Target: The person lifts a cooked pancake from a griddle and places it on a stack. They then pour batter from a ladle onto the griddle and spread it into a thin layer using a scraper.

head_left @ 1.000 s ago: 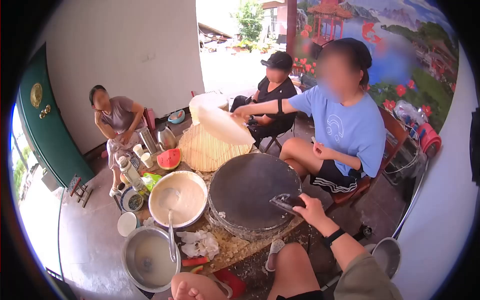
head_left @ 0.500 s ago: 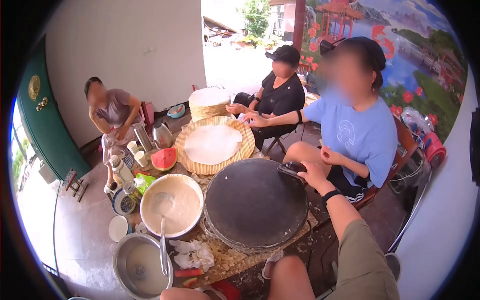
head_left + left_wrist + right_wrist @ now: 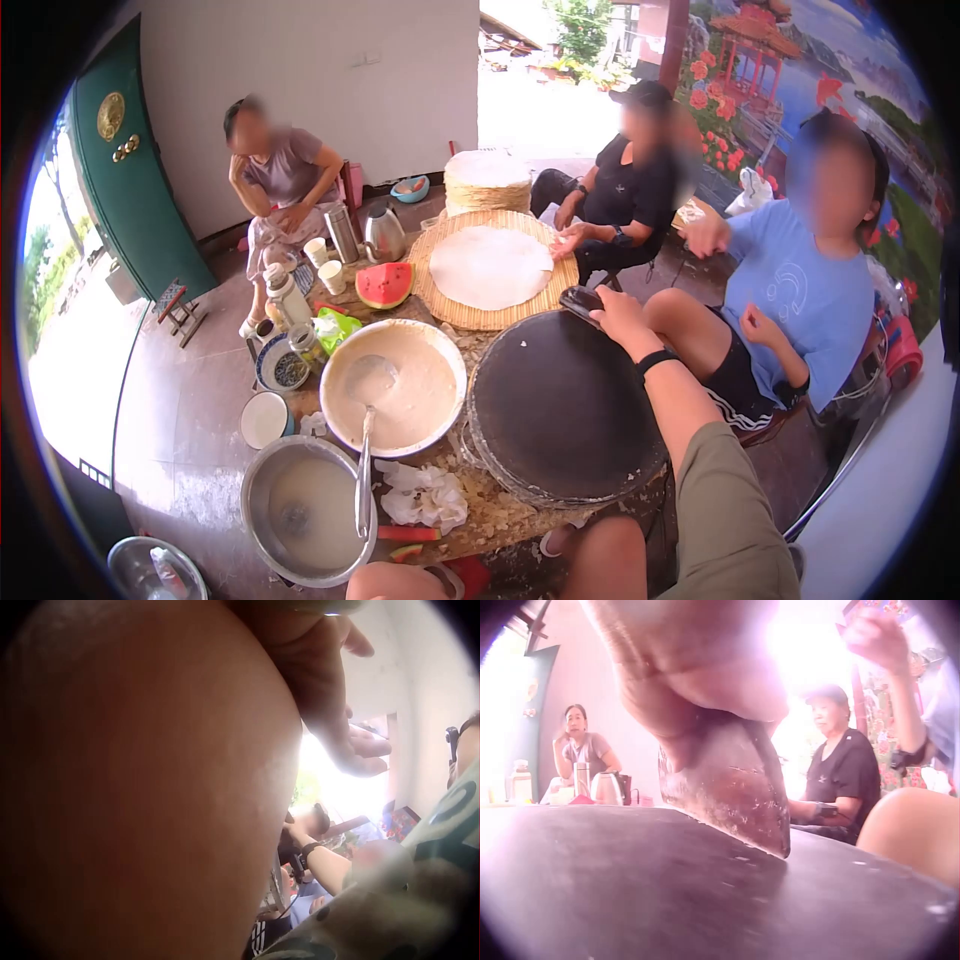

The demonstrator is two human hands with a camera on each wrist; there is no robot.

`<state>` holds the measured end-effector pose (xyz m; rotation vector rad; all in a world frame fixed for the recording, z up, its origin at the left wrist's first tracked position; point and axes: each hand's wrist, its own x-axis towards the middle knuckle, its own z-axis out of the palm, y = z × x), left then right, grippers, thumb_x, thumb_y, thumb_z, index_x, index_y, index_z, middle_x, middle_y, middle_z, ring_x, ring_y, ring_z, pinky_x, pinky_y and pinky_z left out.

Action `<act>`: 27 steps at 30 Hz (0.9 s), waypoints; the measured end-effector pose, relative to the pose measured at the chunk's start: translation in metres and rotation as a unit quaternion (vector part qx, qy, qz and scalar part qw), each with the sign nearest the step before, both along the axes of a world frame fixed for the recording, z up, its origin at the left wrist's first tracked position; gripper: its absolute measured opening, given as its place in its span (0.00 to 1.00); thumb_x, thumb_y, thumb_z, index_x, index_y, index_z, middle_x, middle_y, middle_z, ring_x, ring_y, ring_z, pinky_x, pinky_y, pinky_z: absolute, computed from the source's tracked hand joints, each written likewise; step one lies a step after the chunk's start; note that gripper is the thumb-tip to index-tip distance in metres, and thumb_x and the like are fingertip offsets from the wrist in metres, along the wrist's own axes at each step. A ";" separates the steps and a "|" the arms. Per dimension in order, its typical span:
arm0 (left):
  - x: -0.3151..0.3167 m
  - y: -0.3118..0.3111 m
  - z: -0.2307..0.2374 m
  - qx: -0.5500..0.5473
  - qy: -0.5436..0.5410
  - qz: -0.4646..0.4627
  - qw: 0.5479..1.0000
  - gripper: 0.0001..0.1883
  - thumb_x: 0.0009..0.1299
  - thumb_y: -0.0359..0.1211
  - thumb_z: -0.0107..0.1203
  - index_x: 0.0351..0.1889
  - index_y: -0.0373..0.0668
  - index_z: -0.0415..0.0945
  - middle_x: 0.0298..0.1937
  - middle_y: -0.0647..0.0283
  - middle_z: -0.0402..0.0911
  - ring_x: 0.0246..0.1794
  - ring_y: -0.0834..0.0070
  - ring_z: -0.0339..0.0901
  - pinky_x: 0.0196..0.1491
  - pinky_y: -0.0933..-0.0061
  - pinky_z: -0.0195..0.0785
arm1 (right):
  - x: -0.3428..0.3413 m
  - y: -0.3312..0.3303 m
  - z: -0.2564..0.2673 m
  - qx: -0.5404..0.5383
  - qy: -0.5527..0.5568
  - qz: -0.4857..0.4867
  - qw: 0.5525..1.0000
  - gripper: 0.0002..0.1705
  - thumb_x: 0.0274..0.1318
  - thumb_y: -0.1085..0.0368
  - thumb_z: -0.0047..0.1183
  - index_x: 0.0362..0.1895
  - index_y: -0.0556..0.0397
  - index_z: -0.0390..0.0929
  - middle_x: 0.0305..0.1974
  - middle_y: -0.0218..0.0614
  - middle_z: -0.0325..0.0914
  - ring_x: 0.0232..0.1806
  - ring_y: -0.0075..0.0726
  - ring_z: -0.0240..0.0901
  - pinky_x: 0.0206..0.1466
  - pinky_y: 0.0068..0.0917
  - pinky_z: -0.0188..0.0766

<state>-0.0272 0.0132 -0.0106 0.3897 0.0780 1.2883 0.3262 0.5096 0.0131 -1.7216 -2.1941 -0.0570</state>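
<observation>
My right hand (image 3: pixel 625 322) grips a dark, flat scraper (image 3: pixel 580 300) at the far rim of a round black griddle (image 3: pixel 560 410). Seen from the right wrist, the scraper (image 3: pixel 731 787) stands tilted on its lower edge close over the griddle surface (image 3: pixel 630 877), crumbs stuck to its face. Small white flecks dot the griddle. Out of the head view, my left hand (image 3: pixel 326 690) shows in the left wrist view with loosely bent fingers, holding nothing, beside a large area of bare skin close to the camera.
A batter bowl (image 3: pixel 345 440) with a ladle (image 3: pixel 365 470) stands left of the griddle, near a steel basin (image 3: pixel 250 510). Behind lie a thin flatbread (image 3: pixel 490 265) on a woven mat (image 3: pixel 432 290), a flatbread stack (image 3: pixel 487 195) and watermelon (image 3: pixel 385 287). Three people sit around.
My right hand has carried the scraper along the griddle's right rim to its far side. The person in blue has laid the flatbread on the mat and drawn the hand back. The head view has turned left.
</observation>
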 end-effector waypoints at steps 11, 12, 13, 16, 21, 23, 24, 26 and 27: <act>-0.004 -0.005 0.003 0.010 0.008 0.033 0.999 0.37 0.62 0.54 0.49 0.66 0.50 0.52 0.52 0.48 0.66 0.46 0.57 0.69 0.48 0.52 0.64 | -0.146 -0.068 0.014 -0.075 -0.059 0.293 0.951 0.16 0.44 0.58 0.55 0.37 0.49 0.71 0.31 0.44 0.76 0.38 0.50 0.73 0.41 0.42 0.67; -0.003 -0.006 0.006 0.008 0.006 0.038 0.999 0.37 0.62 0.54 0.49 0.65 0.49 0.53 0.52 0.49 0.67 0.46 0.57 0.69 0.48 0.52 0.64 | -0.146 -0.087 0.021 -0.093 -0.065 0.307 0.945 0.15 0.45 0.58 0.55 0.37 0.48 0.70 0.31 0.44 0.76 0.38 0.49 0.73 0.40 0.42 0.67; -0.003 -0.008 0.008 0.007 0.006 0.038 0.999 0.37 0.62 0.54 0.49 0.65 0.49 0.53 0.52 0.49 0.67 0.46 0.57 0.69 0.48 0.52 0.64 | -0.145 -0.104 0.024 -0.112 -0.072 0.321 0.938 0.15 0.45 0.57 0.55 0.38 0.48 0.70 0.31 0.43 0.76 0.37 0.49 0.73 0.40 0.42 0.67; -0.003 -0.015 0.002 0.005 0.001 0.039 0.999 0.38 0.61 0.55 0.48 0.65 0.49 0.53 0.53 0.49 0.67 0.46 0.55 0.69 0.48 0.52 0.64 | -0.126 -0.160 0.023 -0.114 -0.034 0.393 0.912 0.13 0.45 0.59 0.54 0.36 0.47 0.70 0.29 0.37 0.75 0.34 0.48 0.73 0.35 0.42 0.67; -0.004 -0.021 -0.007 0.061 -0.029 0.014 0.998 0.34 0.64 0.52 0.43 0.66 0.50 0.50 0.55 0.50 0.64 0.51 0.57 0.66 0.55 0.52 0.55 | -0.071 -0.246 0.026 -0.107 -0.026 0.428 0.897 0.07 0.46 0.60 0.53 0.32 0.44 0.73 0.26 0.33 0.74 0.30 0.42 0.73 0.32 0.36 0.68; -0.004 -0.023 -0.008 0.061 -0.040 0.012 0.997 0.34 0.64 0.52 0.43 0.66 0.50 0.49 0.55 0.49 0.63 0.52 0.57 0.65 0.56 0.53 0.54 | -0.047 -0.268 0.029 -0.117 -0.040 0.424 0.897 0.07 0.46 0.60 0.53 0.32 0.43 0.73 0.26 0.32 0.74 0.30 0.41 0.73 0.31 0.35 0.68; -0.004 -0.024 -0.006 0.053 -0.042 0.002 0.998 0.35 0.63 0.52 0.44 0.66 0.48 0.50 0.55 0.50 0.64 0.52 0.57 0.65 0.56 0.54 0.55 | -0.039 -0.276 0.031 -0.126 -0.043 0.423 0.896 0.07 0.45 0.61 0.53 0.31 0.43 0.74 0.26 0.32 0.74 0.30 0.41 0.73 0.31 0.35 0.68; -0.003 -0.023 -0.006 0.069 -0.029 -0.001 0.997 0.35 0.64 0.52 0.44 0.66 0.47 0.50 0.56 0.52 0.65 0.51 0.59 0.66 0.55 0.54 0.55 | -0.034 -0.292 0.036 -0.012 0.046 0.354 0.934 0.07 0.44 0.63 0.54 0.31 0.45 0.74 0.26 0.32 0.75 0.31 0.41 0.73 0.32 0.35 0.69; 0.000 -0.025 -0.006 0.072 -0.024 -0.003 0.997 0.35 0.64 0.52 0.44 0.66 0.47 0.50 0.57 0.53 0.65 0.51 0.60 0.66 0.55 0.54 0.55 | -0.030 -0.300 0.035 0.039 0.091 0.316 0.944 0.08 0.43 0.64 0.55 0.31 0.45 0.74 0.27 0.32 0.75 0.31 0.41 0.73 0.32 0.34 0.69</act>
